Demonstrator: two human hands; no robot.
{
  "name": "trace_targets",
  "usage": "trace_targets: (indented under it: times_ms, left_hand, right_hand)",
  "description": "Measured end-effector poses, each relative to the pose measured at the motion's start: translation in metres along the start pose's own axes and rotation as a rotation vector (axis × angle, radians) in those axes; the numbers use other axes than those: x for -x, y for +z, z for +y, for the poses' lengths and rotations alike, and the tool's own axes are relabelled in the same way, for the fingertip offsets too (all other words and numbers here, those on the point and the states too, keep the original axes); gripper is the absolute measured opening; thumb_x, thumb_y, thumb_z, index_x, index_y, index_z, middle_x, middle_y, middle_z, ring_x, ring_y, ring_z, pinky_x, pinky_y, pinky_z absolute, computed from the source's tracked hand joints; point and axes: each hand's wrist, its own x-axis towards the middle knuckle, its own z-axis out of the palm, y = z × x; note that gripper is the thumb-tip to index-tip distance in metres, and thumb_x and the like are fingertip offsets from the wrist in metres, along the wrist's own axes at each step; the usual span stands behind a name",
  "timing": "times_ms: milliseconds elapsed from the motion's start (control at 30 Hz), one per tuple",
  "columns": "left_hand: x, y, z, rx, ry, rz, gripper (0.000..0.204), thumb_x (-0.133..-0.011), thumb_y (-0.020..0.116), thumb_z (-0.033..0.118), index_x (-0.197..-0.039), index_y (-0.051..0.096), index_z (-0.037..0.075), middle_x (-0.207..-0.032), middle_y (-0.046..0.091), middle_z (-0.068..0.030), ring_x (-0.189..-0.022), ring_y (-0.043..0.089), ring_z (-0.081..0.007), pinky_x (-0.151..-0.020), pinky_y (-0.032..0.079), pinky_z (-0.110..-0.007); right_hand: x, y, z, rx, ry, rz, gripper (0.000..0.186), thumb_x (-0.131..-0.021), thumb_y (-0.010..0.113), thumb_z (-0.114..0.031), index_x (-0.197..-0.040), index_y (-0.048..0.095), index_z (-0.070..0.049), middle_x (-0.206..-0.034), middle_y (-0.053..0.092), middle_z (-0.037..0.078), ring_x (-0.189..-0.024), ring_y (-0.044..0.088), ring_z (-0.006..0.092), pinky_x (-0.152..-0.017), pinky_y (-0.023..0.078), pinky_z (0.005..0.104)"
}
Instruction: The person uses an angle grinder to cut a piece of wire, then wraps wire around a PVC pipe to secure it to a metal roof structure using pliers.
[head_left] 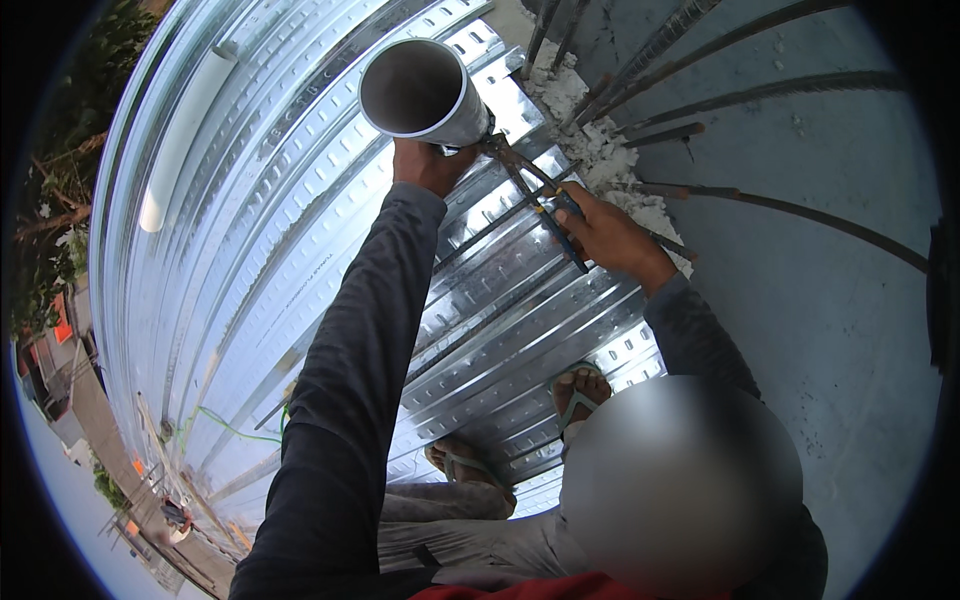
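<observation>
A grey round pipe section (465, 115) stands with its open mouth toward me on the ribbed metal decking (480, 300). My left hand (428, 168) grips it low on its near side, the fingers partly hidden. My right hand (612, 235) is closed round the dark, yellow-marked handles of a long plier-like hand tool (525, 175). The tool's head meets the lower right side of the pipe; its jaws are too dark and small to make out.
Rebar rods (820, 210) stick out on the right from a rough concrete edge (640, 205) beside a grey surface (830, 330). A pale pipe (188, 140) lies on the decking at left. My sandalled feet (580, 392) stand on the ribs. A green cord (235, 428) lies lower left.
</observation>
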Motion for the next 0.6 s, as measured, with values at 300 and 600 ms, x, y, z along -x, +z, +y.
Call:
trace_targets:
  times_ms: [300, 600]
  left_hand:
    - [-0.001, 0.001, 0.005, 0.183, -0.104, -0.027, 0.074, -0.066, 0.097, 0.017, -0.129, 0.061, 0.005, -0.126, 0.067, -0.0168, -0.116, 0.067, -0.0307, -0.101, 0.054, -0.039]
    - [-0.001, 0.001, 0.001, 0.056, 0.020, 0.083, 0.071, -0.062, 0.098, 0.020, -0.124, 0.065, 0.010, -0.121, 0.065, -0.0132, -0.113, 0.064, -0.0324, -0.097, 0.053, -0.042]
  right_hand:
    - [-0.005, 0.003, 0.039, -1.261, 0.274, -0.550, 0.038, -0.103, 0.062, -0.038, -0.123, 0.054, -0.007, -0.074, 0.052, 0.000, -0.046, 0.044, 0.0043, -0.039, 0.037, 0.0245]
    - [0.007, 0.033, 0.013, 0.401, -0.373, 0.567, 0.036, -0.100, 0.063, -0.026, -0.123, 0.059, 0.002, -0.091, 0.067, 0.013, -0.069, 0.066, 0.0275, -0.066, 0.053, 0.0458]
